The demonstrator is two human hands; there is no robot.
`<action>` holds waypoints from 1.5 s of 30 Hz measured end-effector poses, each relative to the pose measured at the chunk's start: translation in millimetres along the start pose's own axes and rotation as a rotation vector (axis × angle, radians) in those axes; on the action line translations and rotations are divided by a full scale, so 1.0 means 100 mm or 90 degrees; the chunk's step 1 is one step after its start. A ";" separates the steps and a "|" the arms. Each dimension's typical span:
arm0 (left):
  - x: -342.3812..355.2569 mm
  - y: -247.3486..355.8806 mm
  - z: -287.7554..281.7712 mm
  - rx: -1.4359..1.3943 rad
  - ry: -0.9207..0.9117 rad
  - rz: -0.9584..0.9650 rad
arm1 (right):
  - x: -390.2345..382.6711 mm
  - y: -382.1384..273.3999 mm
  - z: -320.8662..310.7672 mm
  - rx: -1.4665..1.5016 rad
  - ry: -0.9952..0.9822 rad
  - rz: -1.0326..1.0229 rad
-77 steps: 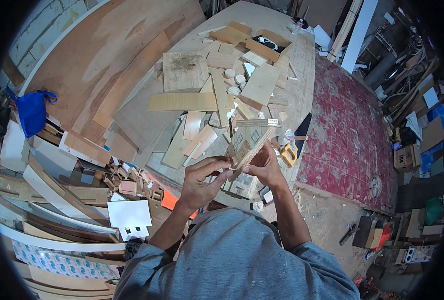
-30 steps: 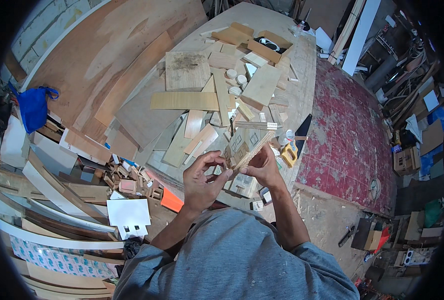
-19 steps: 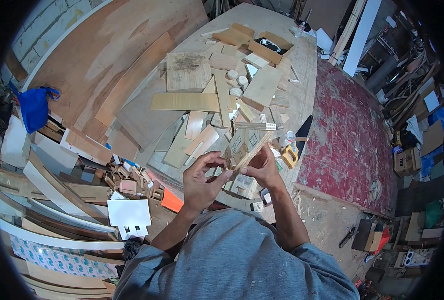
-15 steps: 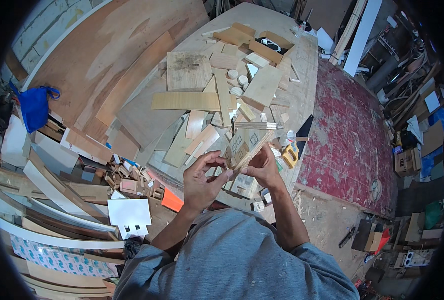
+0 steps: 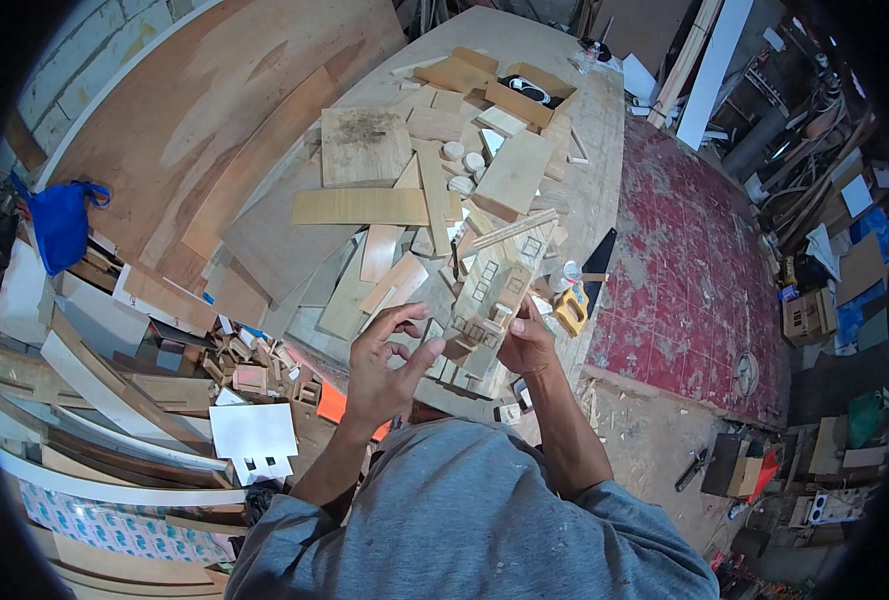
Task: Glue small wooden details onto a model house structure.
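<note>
My right hand (image 5: 529, 345) grips the near right edge of a pale wooden panel (image 5: 487, 284) with thumb and fingers. Several small rectangular window-like frames show on the panel's face, which is tilted up toward me. Left of it, my left hand (image 5: 387, 360) is raised with thumb and fingers apart, holding nothing. Beyond the panel lies a thin layered wood strip (image 5: 512, 230); whether it touches the panel I cannot tell. A handsaw with a yellow handle (image 5: 571, 310) rests just right of my right hand.
Offcuts, round wooden discs (image 5: 454, 151) and a thick board (image 5: 515, 175) crowd the workbench (image 5: 384, 75). An open cardboard box (image 5: 520, 106) holding a dark item stands at the far side. A blue bag (image 5: 61, 220) hangs at left. A worn red surface (image 5: 699, 260) lies at right.
The wooden panel has turned from nearly edge-on to face me. My left hand has let go of it and drawn away to the left; my right hand keeps hold.
</note>
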State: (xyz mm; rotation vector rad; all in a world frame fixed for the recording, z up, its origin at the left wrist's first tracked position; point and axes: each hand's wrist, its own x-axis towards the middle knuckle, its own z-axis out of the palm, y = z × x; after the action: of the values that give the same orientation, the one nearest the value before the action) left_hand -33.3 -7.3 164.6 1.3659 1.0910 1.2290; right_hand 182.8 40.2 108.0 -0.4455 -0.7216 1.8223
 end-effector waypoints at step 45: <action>0.36 -0.58 -0.26 -0.211 0.005 -0.175 | 0.12 0.20 0.32 -0.233 0.117 -0.198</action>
State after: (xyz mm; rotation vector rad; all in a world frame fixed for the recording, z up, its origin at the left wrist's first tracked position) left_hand -56.8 38.5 112.9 0.9275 0.9909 1.1515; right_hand 144.7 37.9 118.8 -0.6897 -0.9427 1.3408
